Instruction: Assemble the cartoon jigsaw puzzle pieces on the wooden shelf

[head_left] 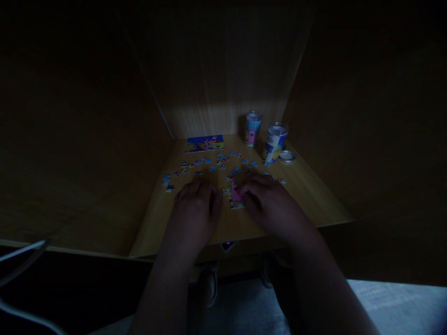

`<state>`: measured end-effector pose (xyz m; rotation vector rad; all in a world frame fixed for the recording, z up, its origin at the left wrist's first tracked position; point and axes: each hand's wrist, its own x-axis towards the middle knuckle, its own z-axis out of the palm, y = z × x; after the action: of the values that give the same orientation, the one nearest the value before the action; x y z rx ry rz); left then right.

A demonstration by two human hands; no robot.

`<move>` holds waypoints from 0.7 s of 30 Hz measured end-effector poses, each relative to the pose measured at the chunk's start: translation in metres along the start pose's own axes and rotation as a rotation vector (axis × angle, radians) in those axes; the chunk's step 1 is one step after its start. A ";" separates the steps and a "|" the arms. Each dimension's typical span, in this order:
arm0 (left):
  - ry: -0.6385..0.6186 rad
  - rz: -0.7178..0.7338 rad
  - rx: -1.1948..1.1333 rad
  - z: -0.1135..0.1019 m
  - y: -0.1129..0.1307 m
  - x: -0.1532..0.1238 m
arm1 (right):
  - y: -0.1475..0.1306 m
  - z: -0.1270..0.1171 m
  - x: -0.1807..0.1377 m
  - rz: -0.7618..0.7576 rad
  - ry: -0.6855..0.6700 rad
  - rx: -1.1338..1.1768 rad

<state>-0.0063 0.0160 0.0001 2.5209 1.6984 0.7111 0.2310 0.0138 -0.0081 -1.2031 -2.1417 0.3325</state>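
Note:
A small joined patch of jigsaw puzzle, with a pink figure and yellow bits, lies on the wooden desk between my hands. My right hand is at its right side, thumb and fingertips pinched at the pink part, which they partly cover. Just left of the patch, my left hand rests low over the desk with its fingers curled and thumb close to them. What those left fingers hold, if anything, is hidden. Loose jigsaw pieces are scattered beyond both hands. The picture is dark, so small details are hard to make out.
A finished-looking cartoon picture lies by the back panel. Two printed clear-topped cans stand at back right, with a round lid beside the nearer one. Wooden panels enclose the desk on three sides. White cables hang at left.

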 end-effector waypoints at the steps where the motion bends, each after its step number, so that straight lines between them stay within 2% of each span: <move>1: -0.002 0.001 -0.001 0.000 0.000 0.000 | 0.000 0.000 0.000 0.001 -0.001 -0.001; 21: -0.009 -0.001 -0.015 -0.001 0.001 0.000 | 0.000 0.000 0.000 0.001 0.004 -0.024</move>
<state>-0.0058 0.0157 0.0016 2.5096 1.6845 0.7081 0.2307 0.0134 -0.0085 -1.2175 -2.1474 0.3054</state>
